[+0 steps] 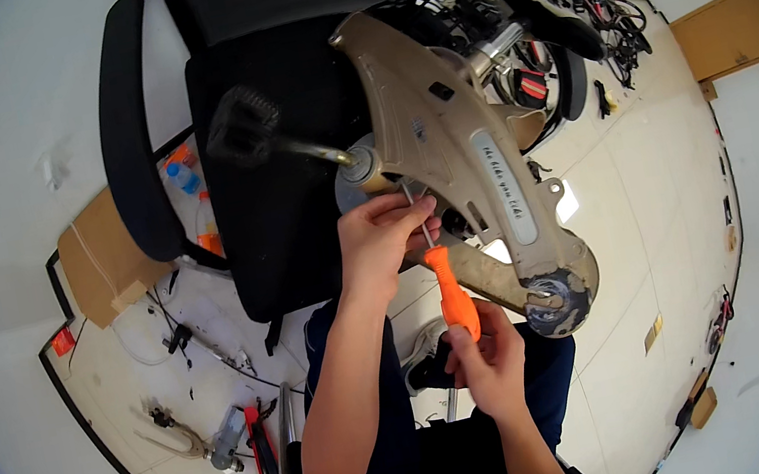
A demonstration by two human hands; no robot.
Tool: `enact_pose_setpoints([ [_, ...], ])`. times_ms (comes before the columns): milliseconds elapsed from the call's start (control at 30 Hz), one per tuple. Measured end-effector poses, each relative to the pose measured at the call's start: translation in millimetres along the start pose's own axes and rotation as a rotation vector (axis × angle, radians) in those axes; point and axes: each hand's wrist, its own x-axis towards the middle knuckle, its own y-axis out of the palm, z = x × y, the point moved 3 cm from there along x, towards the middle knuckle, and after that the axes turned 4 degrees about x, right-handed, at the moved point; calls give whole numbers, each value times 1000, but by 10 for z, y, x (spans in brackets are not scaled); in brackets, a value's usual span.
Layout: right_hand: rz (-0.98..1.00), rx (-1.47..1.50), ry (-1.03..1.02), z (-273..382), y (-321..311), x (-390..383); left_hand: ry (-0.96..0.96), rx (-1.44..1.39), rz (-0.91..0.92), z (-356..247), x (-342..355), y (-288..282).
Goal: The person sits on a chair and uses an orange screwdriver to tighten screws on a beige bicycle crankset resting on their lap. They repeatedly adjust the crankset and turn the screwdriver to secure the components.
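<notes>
A tan bicycle frame rests across a black office chair seat and leans toward my knees. On its left side a crank with a black pedal sticks out. My right hand is closed around the lower end of an orange-handled screwdriver. Higher up, my left hand pinches the metal shaft between thumb and fingers, close under the frame by the crank. Where the screwdriver's tip meets the frame is hidden.
The chair's armrest rises on the left. A bicycle saddle lies at the far right of the seat. On the floor are bike parts, a cardboard box, bottles and another cardboard piece.
</notes>
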Motion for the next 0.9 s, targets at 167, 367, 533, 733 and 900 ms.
enact_pose_setpoints([
  [167,-93,-362,-442,118,113,31,100,18,-83,21,58,47],
  [367,133,119,-80,6,245,133,41,-170,179,62,-10,211],
  [533,90,-34,-145,197,-109,43,84,-49,120,71,31,228],
  [733,-255,-630,-768,525,-525,-156,87,-79,123,66,-20,173],
  [900,-214,-832,-813,427,-469,-62,-6,-71,215,144,-68,172],
])
